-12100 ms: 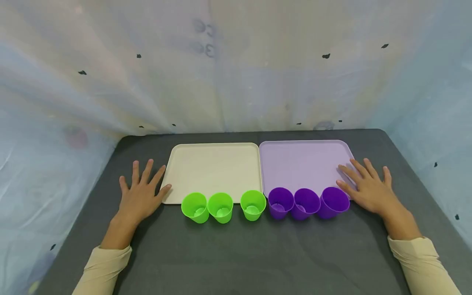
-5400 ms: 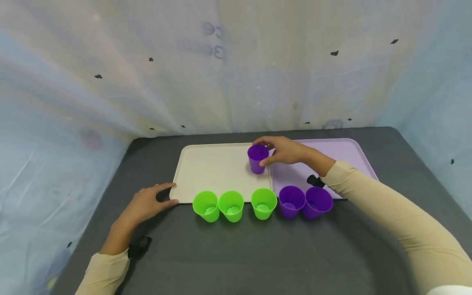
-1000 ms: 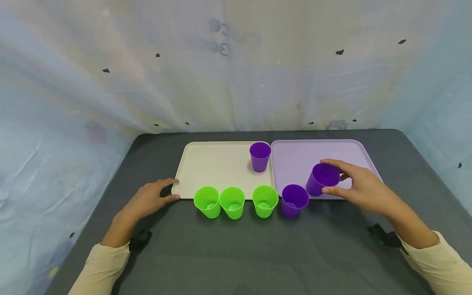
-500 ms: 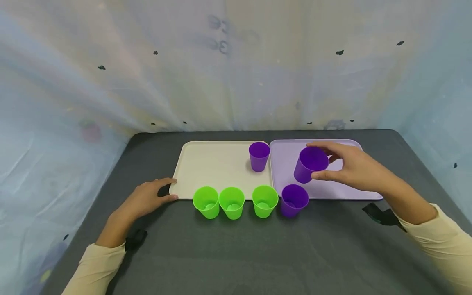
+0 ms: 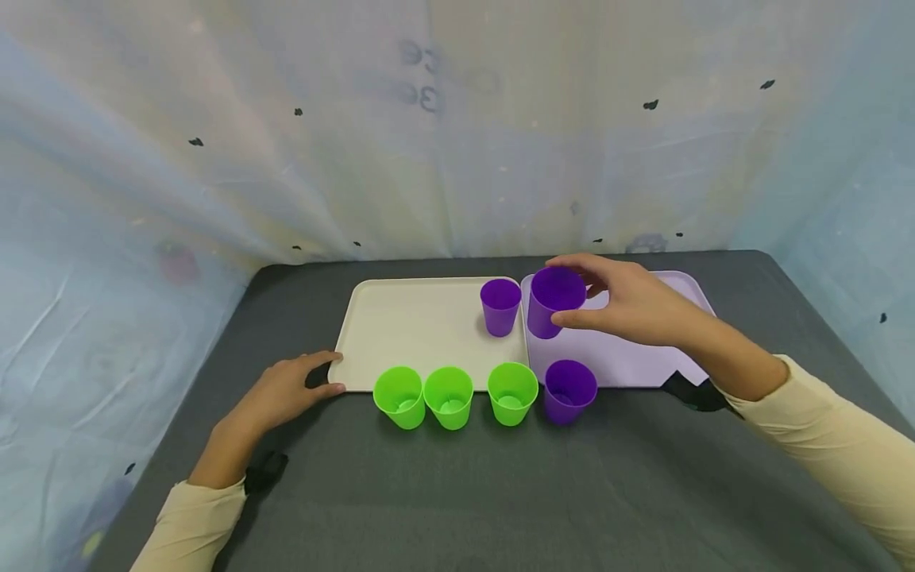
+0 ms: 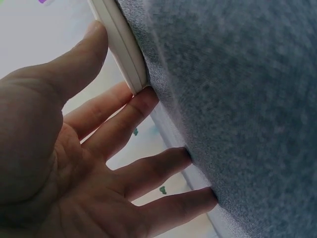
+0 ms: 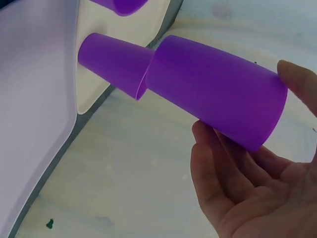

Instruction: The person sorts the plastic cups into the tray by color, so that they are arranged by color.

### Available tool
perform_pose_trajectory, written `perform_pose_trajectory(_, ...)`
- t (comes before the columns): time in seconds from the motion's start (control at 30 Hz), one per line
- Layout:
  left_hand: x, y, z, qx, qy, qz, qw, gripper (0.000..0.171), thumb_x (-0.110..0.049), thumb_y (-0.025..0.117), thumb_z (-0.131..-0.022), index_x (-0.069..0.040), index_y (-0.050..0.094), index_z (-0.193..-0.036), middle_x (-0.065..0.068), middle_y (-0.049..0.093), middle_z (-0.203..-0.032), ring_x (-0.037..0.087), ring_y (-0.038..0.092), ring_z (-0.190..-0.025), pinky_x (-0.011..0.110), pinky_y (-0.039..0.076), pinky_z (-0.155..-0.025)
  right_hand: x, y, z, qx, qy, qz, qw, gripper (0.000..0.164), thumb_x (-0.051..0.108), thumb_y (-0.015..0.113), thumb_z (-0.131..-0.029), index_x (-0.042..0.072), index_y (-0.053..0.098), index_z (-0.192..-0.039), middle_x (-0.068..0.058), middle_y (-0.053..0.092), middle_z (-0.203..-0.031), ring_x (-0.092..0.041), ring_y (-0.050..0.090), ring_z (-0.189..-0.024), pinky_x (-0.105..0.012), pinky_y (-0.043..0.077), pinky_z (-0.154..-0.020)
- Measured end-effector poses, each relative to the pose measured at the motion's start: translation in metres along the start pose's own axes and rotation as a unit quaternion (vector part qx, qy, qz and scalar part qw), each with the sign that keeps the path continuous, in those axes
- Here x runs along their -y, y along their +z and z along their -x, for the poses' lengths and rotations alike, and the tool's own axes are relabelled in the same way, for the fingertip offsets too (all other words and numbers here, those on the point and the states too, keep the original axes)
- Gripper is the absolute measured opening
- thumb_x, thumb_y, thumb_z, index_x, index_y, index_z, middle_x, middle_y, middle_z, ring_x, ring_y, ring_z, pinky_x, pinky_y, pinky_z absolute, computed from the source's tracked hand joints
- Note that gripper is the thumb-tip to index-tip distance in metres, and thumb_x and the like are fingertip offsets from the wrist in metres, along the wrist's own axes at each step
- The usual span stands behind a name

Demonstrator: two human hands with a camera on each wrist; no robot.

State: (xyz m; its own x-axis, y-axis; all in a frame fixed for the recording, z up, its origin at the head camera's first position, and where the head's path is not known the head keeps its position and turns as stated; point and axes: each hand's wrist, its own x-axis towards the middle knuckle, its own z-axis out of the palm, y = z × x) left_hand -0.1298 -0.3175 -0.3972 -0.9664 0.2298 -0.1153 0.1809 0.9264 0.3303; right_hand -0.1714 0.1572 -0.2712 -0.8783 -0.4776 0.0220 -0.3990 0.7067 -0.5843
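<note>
My right hand (image 5: 629,302) grips a purple cup (image 5: 546,318) by its rim, thumb on the near side and fingers on the far side. This cup is raised over the left part of the lilac tray (image 5: 608,357). Just left of it, another purple cup (image 5: 499,318) stands upright at the right end of the cream tray (image 5: 422,318). My left hand (image 5: 279,393) touches the cream tray's near left corner; in the left wrist view the thumb (image 6: 91,49) lies against the tray edge (image 6: 121,44) and the other fingers are spread.
Three green cups (image 5: 399,397) (image 5: 449,399) (image 5: 512,396) stand in a row along the cream tray's front edge. A third purple cup (image 5: 567,395) stands right of them, by the lilac tray's front edge. Dark cloth (image 5: 457,492) covers the table; pale sheeting (image 5: 486,159) hangs behind.
Over the last second my right hand has carried the purple cup up and leftward from the lilac tray's front. Earlier, another purple cup went from the row onto the cream tray. Left hand stays at the corner.
</note>
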Motion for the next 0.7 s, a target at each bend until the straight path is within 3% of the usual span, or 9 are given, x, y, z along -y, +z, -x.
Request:
perform_pose_trajectory(0.27,0.001,0.0,-0.004,0.002,0.001,-0.001,1.0,0.061,-0.045,0.068,-0.092,-0.014,0.054,-0.143,0.026,0.054,-0.143,0.051,0.05,-0.129,0.068,0.043,-0.098,0.014,-0.003,-0.017,0.034,-0.024,-0.005,0.999,0.07,0.047,0.078,-0.084,0.025,0.051,-0.144,0.006,0.068,-0.123,-0.018,0.064,-0.117,-0.043,0.054,-0.094)
perform_pose_trajectory(0.43,0.004,-0.001,-0.007,0.002,0.0,-0.003,1.0,0.062,-0.045,0.067,-0.092,-0.015,0.053,-0.144,0.028,0.053,-0.143,0.053,0.048,-0.13,0.069,0.042,-0.099,0.021,-0.001,-0.042,0.069,-0.06,-0.03,0.995,0.07,0.046,0.08,-0.082,0.026,0.052,-0.142,0.006,0.066,-0.13,-0.017,0.064,-0.122,-0.042,0.052,-0.1)
perform_pose_trajectory(0.7,0.005,-0.001,-0.008,0.003,-0.001,-0.005,1.0,0.062,-0.046,0.067,-0.092,-0.015,0.053,-0.143,0.029,0.053,-0.143,0.054,0.046,-0.131,0.071,0.04,-0.099,0.033,0.017,-0.087,0.114,-0.067,-0.025,0.991,0.075,0.05,0.081,-0.08,0.025,0.051,-0.144,0.003,0.061,-0.139,-0.02,0.063,-0.123,-0.043,0.05,-0.103)
